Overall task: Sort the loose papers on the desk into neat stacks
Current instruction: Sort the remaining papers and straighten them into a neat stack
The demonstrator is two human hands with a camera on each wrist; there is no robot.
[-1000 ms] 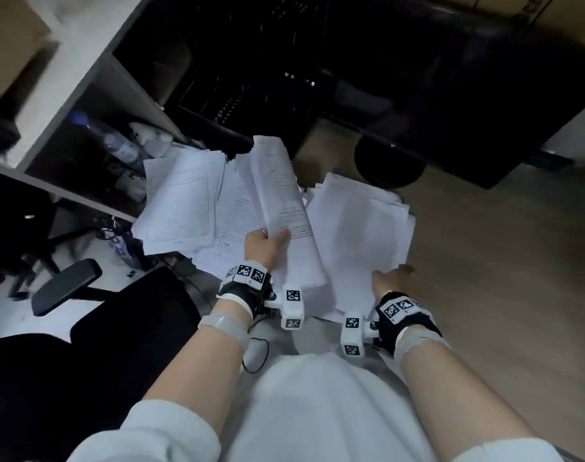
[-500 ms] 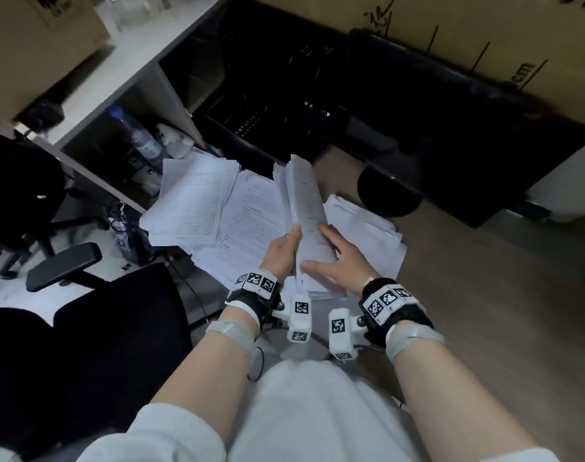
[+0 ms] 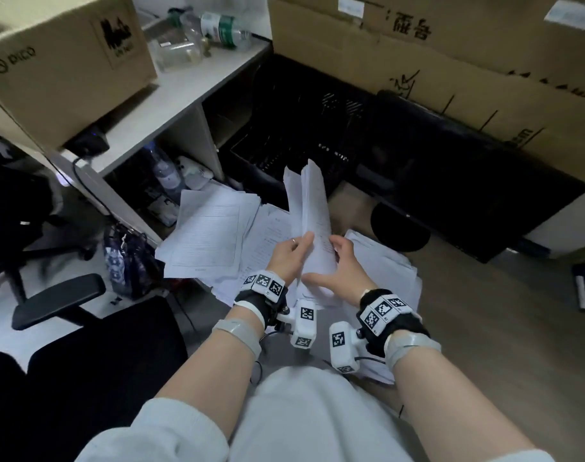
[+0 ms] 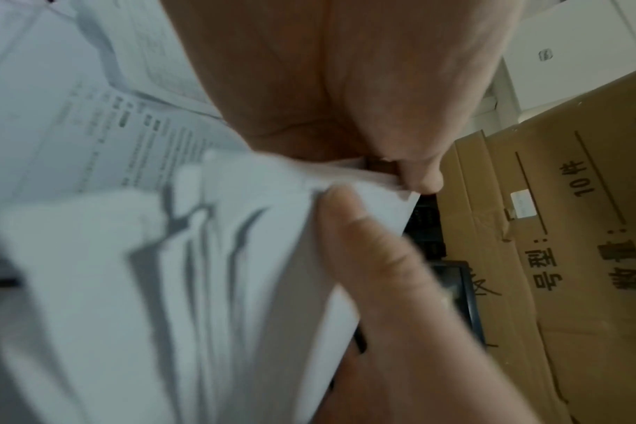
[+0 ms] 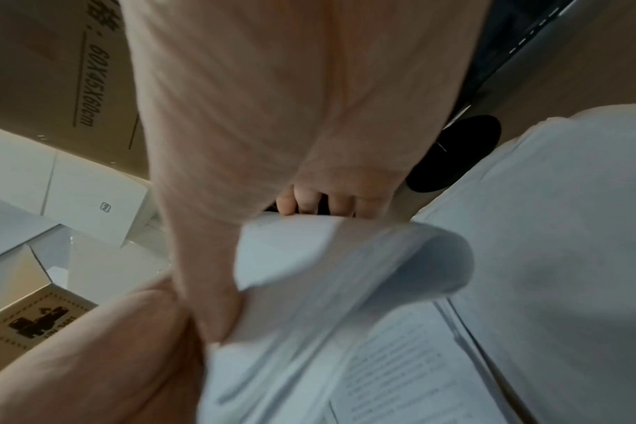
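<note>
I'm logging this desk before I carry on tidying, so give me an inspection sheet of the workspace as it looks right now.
Surface: wooden desk, bare on its right side.
Job's things: held bundle of papers raised on edge; left pile, fanned and overhanging the desk edge; middle sheets; right pile, uneven.
Clutter: black monitor and its round base.
Hands: left hand and right hand both grip the held bundle from opposite sides.
Cables: one dark cable runs down from the shelf.
Surroundings: cardboard boxes, shelf unit with plastic bottles, black office chair.
</note>
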